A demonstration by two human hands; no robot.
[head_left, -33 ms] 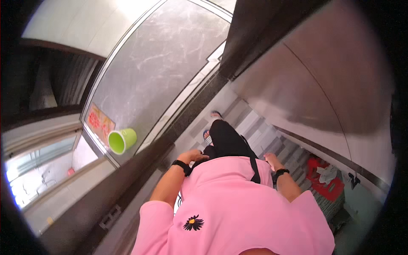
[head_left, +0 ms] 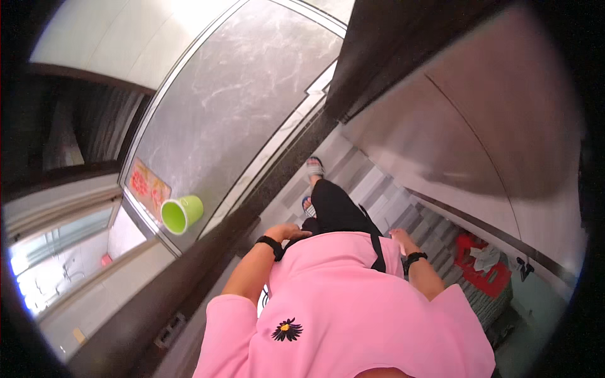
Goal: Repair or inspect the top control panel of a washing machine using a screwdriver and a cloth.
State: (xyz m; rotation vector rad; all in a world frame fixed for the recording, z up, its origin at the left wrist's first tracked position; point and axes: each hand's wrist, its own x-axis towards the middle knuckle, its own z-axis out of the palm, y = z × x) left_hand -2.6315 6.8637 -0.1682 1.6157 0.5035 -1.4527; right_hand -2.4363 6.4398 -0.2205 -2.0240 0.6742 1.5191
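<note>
My left hand hangs by my hip beside the black trousers, a black band around its wrist. Its fingers look loosely stretched, with nothing visible in them. On the other side of the pink shirt, my right hand hangs low, also with a black wristband. Its fingers are loosely bent and partly hidden; I see nothing held. A black strap crosses the shirt's lower edge between the hands.
A green bucket stands left on the grey floor beside a flowered mat. A dark frame runs diagonally past my left side. Right, a red stool-like thing holds a crumpled pale bag near a brown panel.
One sandalled foot has come further forward from under the leg. The view has shifted slightly; both hands stay near my hips.
</note>
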